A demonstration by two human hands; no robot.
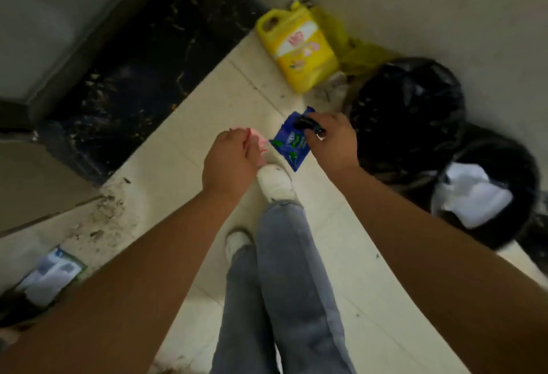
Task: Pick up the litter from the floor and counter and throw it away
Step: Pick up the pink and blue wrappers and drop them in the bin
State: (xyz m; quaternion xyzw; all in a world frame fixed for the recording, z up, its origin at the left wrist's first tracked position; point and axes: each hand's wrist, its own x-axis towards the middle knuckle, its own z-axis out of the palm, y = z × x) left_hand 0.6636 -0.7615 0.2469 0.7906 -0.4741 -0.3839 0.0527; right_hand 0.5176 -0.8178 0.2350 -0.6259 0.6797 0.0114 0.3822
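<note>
My right hand (333,144) grips a blue wrapper with green print (289,142), together with a small black object (305,124) at its top. My left hand (229,160) is closed around a pink scrap (257,139) that sticks out past the fingers. Both hands hover over the pale tiled floor (184,148), close together. To the right of my right hand stands a black-bagged bin (412,118). A second black bin (501,195), further right, holds white waste (474,195).
A yellow jug (298,47) and a yellow plastic bag (355,50) lie in the corner by the wall. A white and blue packet (50,276) lies on the floor at lower left amid crumbs. My legs and white shoes (274,184) stand below the hands. A dark marble threshold (142,62) runs on the left.
</note>
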